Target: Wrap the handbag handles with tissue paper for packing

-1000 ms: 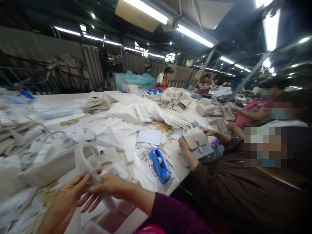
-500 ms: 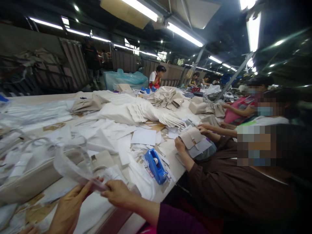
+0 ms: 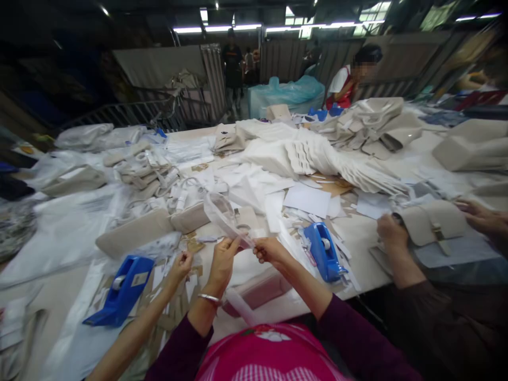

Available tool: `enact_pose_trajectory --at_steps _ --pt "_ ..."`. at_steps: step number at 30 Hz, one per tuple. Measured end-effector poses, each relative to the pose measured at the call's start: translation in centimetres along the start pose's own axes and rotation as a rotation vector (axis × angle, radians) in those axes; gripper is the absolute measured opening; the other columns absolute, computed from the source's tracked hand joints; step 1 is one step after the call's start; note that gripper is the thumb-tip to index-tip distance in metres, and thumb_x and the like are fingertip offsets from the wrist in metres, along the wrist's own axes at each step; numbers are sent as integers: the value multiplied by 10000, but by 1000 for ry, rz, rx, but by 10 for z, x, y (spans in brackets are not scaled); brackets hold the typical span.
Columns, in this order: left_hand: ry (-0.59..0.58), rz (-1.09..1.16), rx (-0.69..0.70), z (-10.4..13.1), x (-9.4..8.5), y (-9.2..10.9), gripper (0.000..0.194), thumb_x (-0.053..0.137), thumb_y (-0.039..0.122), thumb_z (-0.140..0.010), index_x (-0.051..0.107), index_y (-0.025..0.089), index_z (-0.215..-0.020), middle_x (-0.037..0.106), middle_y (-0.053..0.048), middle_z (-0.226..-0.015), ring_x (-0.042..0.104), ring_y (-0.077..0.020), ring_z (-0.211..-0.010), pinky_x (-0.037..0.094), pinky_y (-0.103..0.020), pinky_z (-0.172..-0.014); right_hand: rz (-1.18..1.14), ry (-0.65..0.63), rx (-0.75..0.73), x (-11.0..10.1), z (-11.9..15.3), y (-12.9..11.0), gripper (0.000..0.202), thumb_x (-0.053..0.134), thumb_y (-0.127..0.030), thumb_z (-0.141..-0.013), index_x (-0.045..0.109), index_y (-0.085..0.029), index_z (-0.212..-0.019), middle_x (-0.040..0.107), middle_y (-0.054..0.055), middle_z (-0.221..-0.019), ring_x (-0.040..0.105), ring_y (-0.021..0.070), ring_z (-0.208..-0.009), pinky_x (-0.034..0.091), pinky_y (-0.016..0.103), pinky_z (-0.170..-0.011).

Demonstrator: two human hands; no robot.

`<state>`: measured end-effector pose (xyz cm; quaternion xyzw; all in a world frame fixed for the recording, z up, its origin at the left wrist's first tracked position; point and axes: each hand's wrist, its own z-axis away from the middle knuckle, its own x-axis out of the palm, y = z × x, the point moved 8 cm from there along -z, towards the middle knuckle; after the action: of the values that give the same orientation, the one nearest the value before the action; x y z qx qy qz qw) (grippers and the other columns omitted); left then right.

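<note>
Work table overflowing with packing bits, one white strip getting all the attention
Left hand is pinching the white strip between thumb and fingers, while the right hand is closing curled fingertips on it just to the right, I'm guessing so the short bit between them is staying taut. Beyond the grip it's looping up toward the far left. Just nearer, a boxy pinkish piece is lying by the edge. Right of that, a blue tape dispenser is sitting angled, probably for easy reach. Somebody else's hand is hovering on the left; on the right, a co-worker's hands are bracing a beige bag from both ends, likely keeping it steady.
</note>
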<state>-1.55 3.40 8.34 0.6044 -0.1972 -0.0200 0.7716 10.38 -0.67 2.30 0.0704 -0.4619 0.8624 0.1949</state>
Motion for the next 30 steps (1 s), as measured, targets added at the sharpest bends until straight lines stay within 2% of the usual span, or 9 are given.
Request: enact_pose_trajectory --at_steps 4,6,9,13,21,27,30 --pt "-19 39 -31 2 -2 4 395 687 343 -726 661 117 -1050 713 -78 -856 649 -162 -710 516 -306 -716 255 9 -169 9 0 -29 92 546 -204 -687 574 -142 -625 530 -35 -458 420 64 -334 328 187 -338" --pt "-37 76 -45 2 -1 5 450 677 333 -740 612 140 -1142 709 -74 -886 652 -161 -702 524 -317 -711 421 13 -288 15 4 -42 140 510 -171 -672 640 -153 -720 524 -52 -452 426 70 -332 321 185 -341" --pt "-52 136 -65 3 -1 7 420 657 312 -761 604 156 -1147 696 -73 -959 652 -156 -725 538 -323 -713 648 37 -470 22 13 -57 348 490 -144 -680 685 -213 -959 536 -67 -481 431 66 -363 319 177 -389" --pt "-42 247 -124 3 -2 4 375 654 270 -764 611 155 -1118 686 -77 -993 654 -159 -745 550 -331 -706 846 113 -670 27 29 -71 344 502 -130 -699 718 -230 -947 569 -43 -526 446 78 -467 316 185 -475" --pt "-14 329 -240 1 -10 -8 155 676 204 -735 656 106 -852 681 -44 -799 639 -138 -653 552 -300 -674 938 148 -813 29 34 -74 379 471 -70 -711 725 -239 -936 663 -14 -658 539 110 -576 348 202 -556" --pt "-115 326 -280 5 -4 -13 168 663 207 -754 649 96 -879 676 -61 -832 633 -138 -717 535 -290 -725 1019 153 -891 33 35 -76 356 476 -49 -734 715 -223 -933 686 14 -762 592 125 -672 387 215 -630" --pt "-134 304 -250 8 -1 -12 207 684 197 -727 635 106 -906 667 -48 -815 616 -119 -691 518 -254 -678 1046 121 -912 36 37 -77 345 482 -54 -755 704 -233 -949 675 10 -765 590 127 -684 391 222 -644"
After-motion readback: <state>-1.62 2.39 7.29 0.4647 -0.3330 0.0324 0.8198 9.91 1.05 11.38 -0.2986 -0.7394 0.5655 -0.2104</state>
